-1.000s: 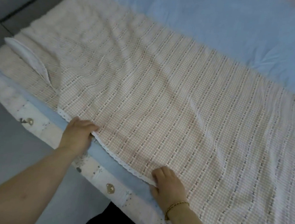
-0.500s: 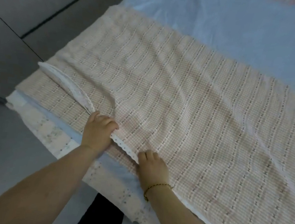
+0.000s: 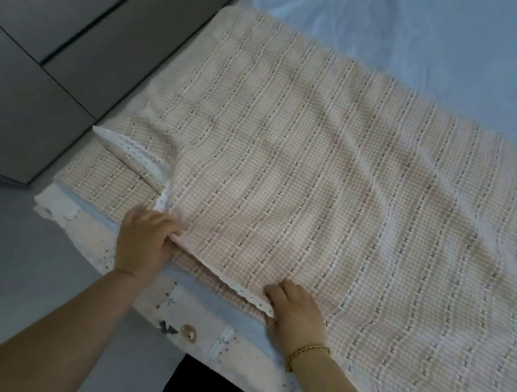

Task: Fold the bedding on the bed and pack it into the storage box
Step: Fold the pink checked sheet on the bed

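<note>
A beige checked blanket (image 3: 314, 181) with a white lace hem lies folded in layers along the near side of the bed. My left hand (image 3: 143, 242) grips the lace-edged top layer at the near edge. My right hand (image 3: 295, 314), with a gold bracelet on the wrist, pinches the same hem further right. Between the two hands the top layer's hem is raised slightly off the layer below. A turned-over corner (image 3: 130, 151) of the blanket lies at the left end. No storage box is in view.
A light blue sheet (image 3: 432, 55) covers the far part of the bed. The mattress side (image 3: 185, 323) has a white cover printed with small figures. Grey floor (image 3: 4, 268) lies on the left, and grey cabinet fronts (image 3: 46, 40) stand behind it.
The view has swung further left along the bed. My hands have moved apart along the lace hem, and both now grip the top layer's edge.
</note>
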`<state>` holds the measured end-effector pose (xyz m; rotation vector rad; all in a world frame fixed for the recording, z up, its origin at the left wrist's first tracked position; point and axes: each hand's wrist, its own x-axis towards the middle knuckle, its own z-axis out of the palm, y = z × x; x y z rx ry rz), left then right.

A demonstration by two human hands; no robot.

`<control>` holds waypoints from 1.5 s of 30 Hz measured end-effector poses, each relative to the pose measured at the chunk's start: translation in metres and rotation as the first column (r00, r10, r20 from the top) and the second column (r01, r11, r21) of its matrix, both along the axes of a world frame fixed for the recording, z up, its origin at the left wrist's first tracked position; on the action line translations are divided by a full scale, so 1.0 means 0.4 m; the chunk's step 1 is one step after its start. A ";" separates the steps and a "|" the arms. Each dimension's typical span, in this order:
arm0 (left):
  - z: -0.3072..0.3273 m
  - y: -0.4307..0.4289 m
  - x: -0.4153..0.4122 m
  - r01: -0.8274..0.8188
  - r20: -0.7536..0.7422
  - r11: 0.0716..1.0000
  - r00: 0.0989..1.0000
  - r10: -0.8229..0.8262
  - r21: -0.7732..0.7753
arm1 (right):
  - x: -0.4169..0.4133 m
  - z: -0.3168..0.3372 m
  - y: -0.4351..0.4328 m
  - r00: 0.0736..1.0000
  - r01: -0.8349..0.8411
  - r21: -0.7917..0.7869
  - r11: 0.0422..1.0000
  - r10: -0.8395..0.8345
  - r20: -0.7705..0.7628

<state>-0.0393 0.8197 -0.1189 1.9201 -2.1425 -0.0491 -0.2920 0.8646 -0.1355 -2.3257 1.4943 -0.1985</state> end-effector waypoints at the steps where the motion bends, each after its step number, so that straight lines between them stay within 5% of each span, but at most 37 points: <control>1: -0.011 0.015 0.014 -0.010 -0.014 0.999 1.000 0.011 0.048 | 0.003 -0.010 -0.002 1.000 0.009 0.006 1.000 -0.009 -0.029; 3: -0.005 0.020 0.016 -0.047 -0.092 0.996 0.994 0.053 0.074 | 0.006 -0.014 -0.016 0.999 0.030 -0.011 0.999 -0.031 -0.032; 5: 0.026 -0.004 -0.004 -0.301 -0.301 0.944 0.895 0.329 0.137 | 0.006 -0.022 -0.021 0.999 0.006 -0.007 1.000 -0.006 -0.044; 8: 0.054 -0.070 0.022 -0.635 -0.515 0.656 0.433 0.740 0.408 | 0.023 -0.009 -0.018 0.998 -0.046 -0.009 0.999 0.046 -0.053; 12: 0.081 -0.156 0.062 -0.540 -0.553 0.504 0.082 0.829 0.675 | 0.091 0.016 -0.051 0.997 -0.074 -0.021 0.997 0.073 -0.020; 16: 0.074 -0.221 0.089 -0.447 -0.539 0.444 -0.108 0.835 0.777 | 0.188 0.018 -0.071 1.000 -0.005 0.010 1.000 0.005 -0.020; 22: 0.052 -0.332 0.226 -0.349 -0.500 0.430 -0.139 0.855 0.833 | 0.445 -0.014 -0.117 0.991 0.132 -0.263 0.956 -0.120 0.062; 27: 0.071 -0.353 0.394 -0.131 -0.660 0.651 -0.248 0.709 0.748 | 0.586 -0.018 -0.184 0.917 0.394 -0.185 0.900 -0.370 0.151; 34: 0.032 -0.292 0.521 -0.090 -0.543 0.540 -0.263 0.798 0.837 | 0.636 -0.034 -0.199 0.980 0.190 -0.284 0.940 -0.164 0.113; 37: 0.038 -0.326 0.537 0.007 -0.493 0.497 -0.106 0.863 0.868 | 0.659 -0.032 -0.212 0.982 0.173 -0.305 0.936 -0.139 0.130; 40: 0.034 -0.347 0.536 -0.147 -0.500 0.500 0.042 0.865 0.854 | 0.694 -0.029 -0.231 0.985 0.133 -0.343 0.930 -0.084 0.154; 45: 0.044 -0.381 0.585 -0.231 -0.629 0.600 -0.074 0.774 0.766 | 0.730 -0.035 -0.220 0.975 0.060 -0.374 0.925 0.026 0.219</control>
